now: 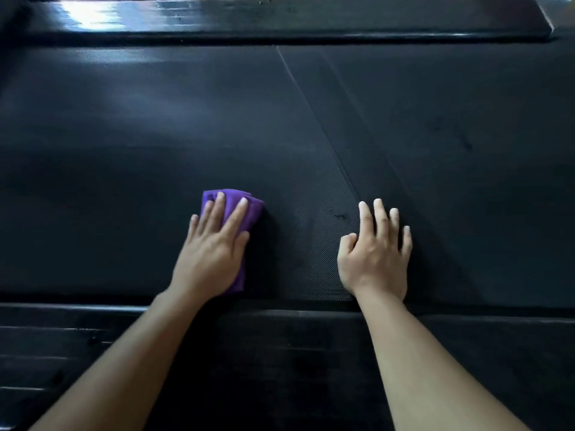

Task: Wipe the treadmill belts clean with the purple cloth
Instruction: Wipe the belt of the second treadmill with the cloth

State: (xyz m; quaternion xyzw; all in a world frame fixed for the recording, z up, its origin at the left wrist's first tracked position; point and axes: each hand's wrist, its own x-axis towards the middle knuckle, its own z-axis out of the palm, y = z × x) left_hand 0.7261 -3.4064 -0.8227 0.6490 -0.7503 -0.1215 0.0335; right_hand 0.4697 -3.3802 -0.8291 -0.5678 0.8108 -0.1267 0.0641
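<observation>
The black textured treadmill belt (280, 135) fills most of the view, with a thin diagonal seam running across it. A folded purple cloth (249, 213) lies on the belt near its front edge. My left hand (211, 247) presses flat on top of the cloth, fingers spread, covering most of it. My right hand (376, 253) rests flat on the bare belt to the right of the cloth, fingers apart, holding nothing. A small dark mark (339, 216) sits on the belt between the two hands.
A glossy black side rail (280, 17) runs along the far edge of the belt. Another black side rail (280, 337) lies along the near edge, under my forearms. Light glares on the far rail at the upper left.
</observation>
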